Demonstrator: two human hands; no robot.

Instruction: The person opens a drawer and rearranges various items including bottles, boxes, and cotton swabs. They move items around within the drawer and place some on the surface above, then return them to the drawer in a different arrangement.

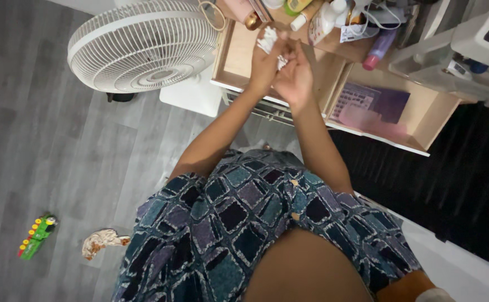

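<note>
We look straight down from the head view: both hands meet over an open wooden drawer (239,56), fingers curled shut around a crumpled white tissue (267,40). The left hand (265,62) grips the wad from below, with a tuft of the tissue sticking up above its fingers; the right hand (296,78) presses in against it from the other side, closed on a smaller bit of the same white material showing between the two. The hands touch each other. The tissue sits above the drawer's back part, just in front of the cluttered shelf top, where we note a white bottle (321,21) and a pink bottle (380,49) lying among cords and small containers. A second open drawer (423,120) stands to the right of the first and holds a purple card and pinkish sheets. Left of the drawers a white fan (144,47) lies face up above the grey plank floor (43,128). On that floor, well apart from the hands, we log a green toy train (37,236) and near it a crumpled rag (102,241). A patterned blue dress (255,218) fills the lower frame
</note>
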